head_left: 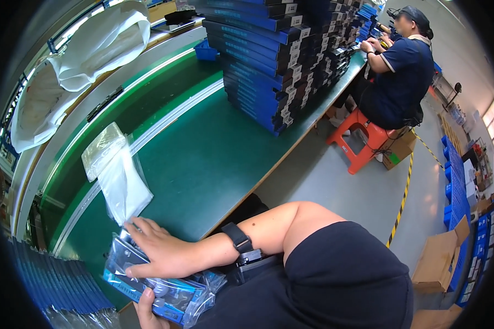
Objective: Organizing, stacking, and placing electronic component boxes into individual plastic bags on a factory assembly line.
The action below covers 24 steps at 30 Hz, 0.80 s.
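Observation:
A flat black and blue box in a clear plastic bag (pixel 167 296) lies tilted at the lower left, over the near edge of the bench. My left hand (pixel 149 311) grips its near edge, thumb on top; the other fingers are hidden beneath. From the right, my right hand (pixel 164 253) reaches across and rests on the box's upper part, fingers stretched out and thumb apart. Crumpled clear film (pixel 206 293) hangs loose at the box's right end. Just beyond my right fingertips lies a pile of clear plastic bags (pixel 125 183).
A tall stack of dark blue boxes (pixel 252 71) stands on the green bench (pixel 203 159). More blue packages (pixel 57 279) are lined up at lower left. White sacks (pixel 101 46) lie beyond the bench. A co-worker (pixel 406 71) sits on an orange stool (pixel 354 140); an open carton (pixel 439 260) stands right.

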### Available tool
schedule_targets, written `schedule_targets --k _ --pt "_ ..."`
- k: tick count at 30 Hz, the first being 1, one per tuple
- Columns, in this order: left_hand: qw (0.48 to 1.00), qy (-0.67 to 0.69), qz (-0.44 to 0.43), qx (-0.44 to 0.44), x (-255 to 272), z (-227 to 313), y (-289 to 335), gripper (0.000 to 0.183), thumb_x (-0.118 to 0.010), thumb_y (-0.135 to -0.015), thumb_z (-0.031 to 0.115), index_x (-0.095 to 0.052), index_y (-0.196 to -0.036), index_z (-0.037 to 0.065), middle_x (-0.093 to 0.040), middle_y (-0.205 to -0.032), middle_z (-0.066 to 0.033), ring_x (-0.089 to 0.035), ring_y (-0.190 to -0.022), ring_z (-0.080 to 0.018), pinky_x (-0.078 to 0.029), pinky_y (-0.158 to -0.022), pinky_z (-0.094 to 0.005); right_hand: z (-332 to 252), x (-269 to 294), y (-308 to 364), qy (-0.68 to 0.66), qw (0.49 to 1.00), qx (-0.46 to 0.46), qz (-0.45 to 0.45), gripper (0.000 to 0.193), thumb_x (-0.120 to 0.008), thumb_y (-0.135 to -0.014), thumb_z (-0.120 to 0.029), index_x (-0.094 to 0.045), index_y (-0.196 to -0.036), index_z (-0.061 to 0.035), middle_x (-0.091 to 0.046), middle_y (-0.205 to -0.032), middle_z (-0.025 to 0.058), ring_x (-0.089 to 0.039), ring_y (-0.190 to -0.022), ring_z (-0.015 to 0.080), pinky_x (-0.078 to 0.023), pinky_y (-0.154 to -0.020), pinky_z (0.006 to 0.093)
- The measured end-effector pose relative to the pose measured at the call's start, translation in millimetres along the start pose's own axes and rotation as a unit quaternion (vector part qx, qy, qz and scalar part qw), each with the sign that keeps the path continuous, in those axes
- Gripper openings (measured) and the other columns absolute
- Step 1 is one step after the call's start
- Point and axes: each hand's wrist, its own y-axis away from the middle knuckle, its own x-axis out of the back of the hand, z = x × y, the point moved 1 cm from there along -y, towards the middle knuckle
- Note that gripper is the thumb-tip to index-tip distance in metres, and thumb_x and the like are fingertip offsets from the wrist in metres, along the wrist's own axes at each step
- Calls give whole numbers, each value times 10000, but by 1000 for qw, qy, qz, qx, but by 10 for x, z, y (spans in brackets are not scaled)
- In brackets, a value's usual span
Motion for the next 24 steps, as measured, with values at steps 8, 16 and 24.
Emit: schedule_targets --k 8,16,24 --pt "988 122 36 -90 262 -245 -6 501 -572 -868 250 -421 -1270 -9 -534 -1182 -133 -547 -1056 -231 -453 -908 -365 -30 229 82 -36 984 -137 -106 1178 -719 -640 -599 -181 -1339 182 -354 -1275 365 -350 -1224 441 -277 -1052 418" --pt "992 87 -78 -39 240 -73 176 629 -635 -833 251 -350 -1334 -4 -490 -1271 -124 -493 -1162 -234 -390 -988 -371 -282 464 82 -421 866 -255 -92 938 -745 -755 -273 -170 -1373 136 -319 -1370 305 -383 -1264 300 -316 -1044 340" --pt "990 118 -77 -15 224 -103 303 655 -656 -808 249 -350 -1332 3 -499 -1251 -124 -497 -1156 -231 -405 -973 -369 -175 213 315 -369 863 -127 -322 889 -733 -780 -321 -194 -1374 60 -390 -1330 176 -398 -1226 222 -319 -1035 342"
